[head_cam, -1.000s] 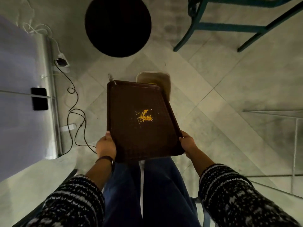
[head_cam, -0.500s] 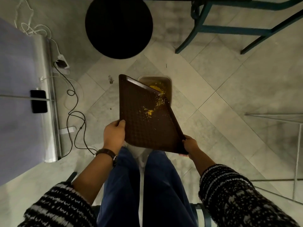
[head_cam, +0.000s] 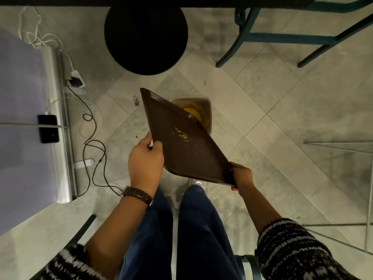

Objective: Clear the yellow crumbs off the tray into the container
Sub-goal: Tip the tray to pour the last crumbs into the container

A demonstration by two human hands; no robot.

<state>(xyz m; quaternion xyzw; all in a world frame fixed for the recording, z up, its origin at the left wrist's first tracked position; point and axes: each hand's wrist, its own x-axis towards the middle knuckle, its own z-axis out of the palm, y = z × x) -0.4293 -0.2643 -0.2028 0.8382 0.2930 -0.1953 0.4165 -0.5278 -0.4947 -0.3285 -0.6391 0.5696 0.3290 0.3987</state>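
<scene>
I hold a dark brown tray steeply tilted, its right side low over a square container on the floor. My left hand grips the tray's near left edge, thumb on top. The near right corner is gripped by my right hand. A thin scatter of yellow crumbs clings to the tray's middle. A heap of yellow crumbs lies inside the container, partly hidden by the tray's edge.
A round black stool top is beyond the container. Teal chair legs stand at the upper right. A metal-edged unit with a black phone and trailing cables runs along the left. Glass edges sit right.
The tray went from level to steeply tilted rightward. Most of the crumbs slid off its right side into the container. My left hand rose; my right hand stayed low.
</scene>
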